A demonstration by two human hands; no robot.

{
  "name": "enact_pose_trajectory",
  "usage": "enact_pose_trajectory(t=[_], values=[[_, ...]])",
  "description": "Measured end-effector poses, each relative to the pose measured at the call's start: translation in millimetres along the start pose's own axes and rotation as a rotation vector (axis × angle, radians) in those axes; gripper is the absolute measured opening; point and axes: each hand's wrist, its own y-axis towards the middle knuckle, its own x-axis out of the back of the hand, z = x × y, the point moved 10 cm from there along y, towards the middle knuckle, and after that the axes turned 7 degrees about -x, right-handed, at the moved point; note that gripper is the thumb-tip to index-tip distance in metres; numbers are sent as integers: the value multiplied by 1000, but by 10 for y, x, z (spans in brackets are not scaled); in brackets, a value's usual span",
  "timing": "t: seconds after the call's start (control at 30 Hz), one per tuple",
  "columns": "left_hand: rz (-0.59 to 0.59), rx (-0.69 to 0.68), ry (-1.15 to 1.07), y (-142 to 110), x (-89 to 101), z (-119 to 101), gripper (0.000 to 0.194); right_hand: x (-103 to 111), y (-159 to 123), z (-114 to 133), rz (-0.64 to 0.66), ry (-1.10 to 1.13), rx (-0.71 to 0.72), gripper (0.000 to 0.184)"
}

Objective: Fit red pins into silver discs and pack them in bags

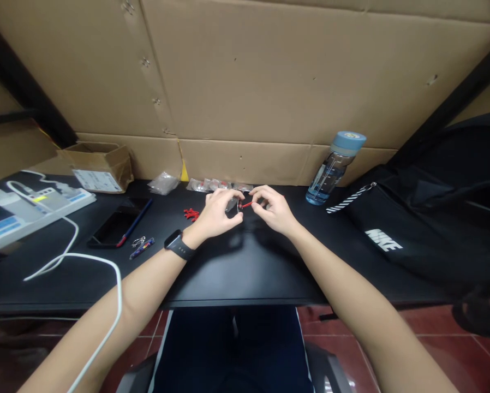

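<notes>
Above the black desk (245,273), my two hands meet near the middle. My left hand (222,212) is closed on a small dark round part (231,205), whose kind I cannot make out. Between the fingertips of my right hand (273,208) is a thin red stick-like piece (247,204), its left end at the dark part. Just left of my left hand lies a small pile of similar red pieces (191,214). Behind the hands, several small clear packets (206,185) with red and dark contents rest along the cardboard wall.
At the left are a white power strip (71,207) with cables, a phone (121,222), a keychain (142,248), a cardboard box (100,168) and a clear plastic bag (163,184). To the right stand a water bottle (333,169) and a black bag (425,234). A white cable (119,289) crosses my left forearm.
</notes>
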Motion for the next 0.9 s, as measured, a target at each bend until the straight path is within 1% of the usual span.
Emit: enact_pose_trajectory(t=[0.07, 0.17, 0.27, 0.37, 0.43, 0.47, 0.5, 0.53, 0.57, 0.63, 0.7, 0.77, 0.83, 0.87, 0.9], values=[[20, -8, 0, -5, -42, 8, 29, -44, -20, 43, 28, -40, 41, 4], [19, -41, 3, -11, -67, 14, 12, -122, -54, 105, 60, -94, 93, 4], [30, -45, 26, -15, -86, 39, 13, -182, -59, 119, 92, -121, 112, 6], [53, -21, 47, -13, -107, 65, 13, -173, -23, 37, 124, -193, 109, 8], [53, 6, 50, -11, -109, 88, 13, -46, 24, -130, 83, -340, 63, 9], [54, 17, 49, -11, -112, 100, 14, 63, 49, -261, 40, -458, 10, 11], [57, 24, 44, -11, -119, 110, 13, 219, 68, -408, -32, -578, -63, 15], [63, 27, 37, -12, -131, 117, 13, 356, 74, -560, -69, -669, -131, 21], [69, 24, 29, -13, -143, 121, 12, 468, 72, -719, -75, -735, -199, 27], [86, 12, 10, -18, -170, 120, 10, 615, 52, -1025, -26, -779, -318, 28], [94, 1, -4, -23, -181, 114, 10, 658, 28, -1256, 53, -747, -395, 24], [90, -2, -16, -26, -173, 109, 8, 682, 19, -1378, 70, -713, -441, 20], [86, -4, -34, -27, -160, 102, 5, 704, 25, -1417, 43, -699, -469, 17], [87, -6, -44, -26, -157, 98, 6, 712, 31, -1416, 28, -699, -479, 16], [92, -10, -51, -26, -159, 94, 11, 717, 37, -1407, 17, -703, -485, 15]])
